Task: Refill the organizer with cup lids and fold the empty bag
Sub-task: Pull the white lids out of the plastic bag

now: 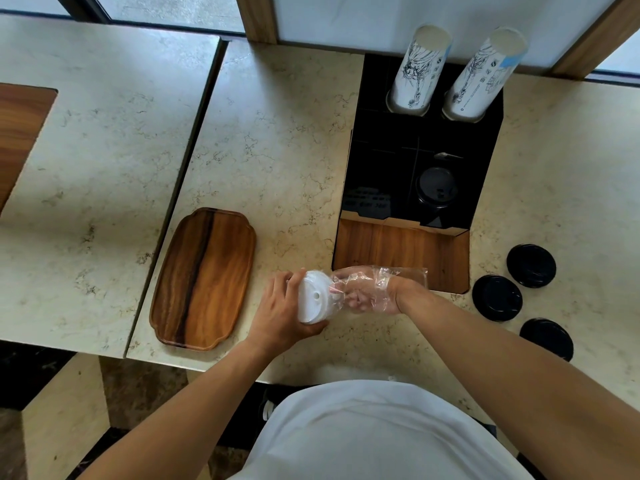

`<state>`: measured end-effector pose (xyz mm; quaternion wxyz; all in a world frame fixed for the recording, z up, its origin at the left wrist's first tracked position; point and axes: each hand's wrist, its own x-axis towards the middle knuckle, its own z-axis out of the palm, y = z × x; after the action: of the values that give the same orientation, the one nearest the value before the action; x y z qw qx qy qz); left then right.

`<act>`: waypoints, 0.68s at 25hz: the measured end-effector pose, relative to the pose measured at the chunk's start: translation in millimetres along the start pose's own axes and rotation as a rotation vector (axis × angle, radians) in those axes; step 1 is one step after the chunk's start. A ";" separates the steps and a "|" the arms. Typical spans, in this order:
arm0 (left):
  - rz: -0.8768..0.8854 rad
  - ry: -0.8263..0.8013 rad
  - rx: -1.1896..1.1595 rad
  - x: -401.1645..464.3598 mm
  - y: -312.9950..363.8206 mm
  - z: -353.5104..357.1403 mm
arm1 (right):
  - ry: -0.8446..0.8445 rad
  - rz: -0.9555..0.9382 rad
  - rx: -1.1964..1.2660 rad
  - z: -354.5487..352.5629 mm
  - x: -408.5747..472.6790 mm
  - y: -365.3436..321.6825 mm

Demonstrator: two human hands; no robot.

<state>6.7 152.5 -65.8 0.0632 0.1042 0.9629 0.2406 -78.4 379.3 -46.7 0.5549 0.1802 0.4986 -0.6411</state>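
The left hand (pixel 280 306) cups a stack of white lids (pixel 313 296) at its open end, while the right hand (pixel 372 294), inside the clear plastic bag (pixel 381 277), grips the stack's far end. Right of that hand lie three black lids (pixel 497 297). Beyond both hands stands the black organizer (pixel 412 161), holding two cup stacks (pixel 419 69).

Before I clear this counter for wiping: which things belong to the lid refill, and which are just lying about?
In use:
white lids in left hand
clear plastic bag over right hand
black organizer
three loose black lids

Lying about:
wooden tray
two paper cup stacks, already in the organizer
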 end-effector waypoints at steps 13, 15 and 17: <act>0.048 -0.079 0.159 -0.4 -18.1 2.2 | 0.005 -0.036 -0.133 -21.3 -6.7 -0.3; 0.042 -0.095 0.195 -2.1 -20.2 -1.5 | -0.008 -0.012 -0.152 -24.9 -7.4 -1.3; 0.036 -0.095 0.225 -3.0 -20.8 -5.0 | -0.047 0.016 -0.098 -28.1 -9.0 -3.7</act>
<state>5.2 131.6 -71.1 0.0923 0.1394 0.9777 0.1268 -87.9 407.3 -50.3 0.5795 0.1419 0.5148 -0.6157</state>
